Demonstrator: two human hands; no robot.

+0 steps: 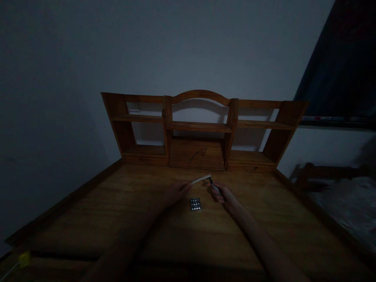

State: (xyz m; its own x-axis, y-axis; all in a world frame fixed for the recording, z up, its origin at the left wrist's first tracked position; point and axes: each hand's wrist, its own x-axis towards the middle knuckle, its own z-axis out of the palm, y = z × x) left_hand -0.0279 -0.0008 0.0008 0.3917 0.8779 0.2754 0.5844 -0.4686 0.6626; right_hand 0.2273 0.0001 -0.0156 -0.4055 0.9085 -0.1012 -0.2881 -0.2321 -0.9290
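Note:
Over the middle of a wooden desk (pixel 164 243), my left hand (pixel 178 191) is closed on one end of a thin white strip (pixel 199 179), which bends slightly upward and points to the right. My right hand (pixel 221 194) grips a small hand tool with a dark tip and a pale handle (pixel 215 188). The tip meets the strip's far end; dim light hides whether it touches or clamps it. Just below, between both hands, lies a small dark block with several rows of bright spots (pixel 195 204), flat on the desk.
A wooden shelf unit (pixel 199 126) stands along the desk's back edge. A raised wooden rim (pixel 320 213) runs down the right side. At the lower left is a yellow object with a white cord (pixel 24 259). Beyond the right edge lies a pale crumpled heap (pixel 349 203).

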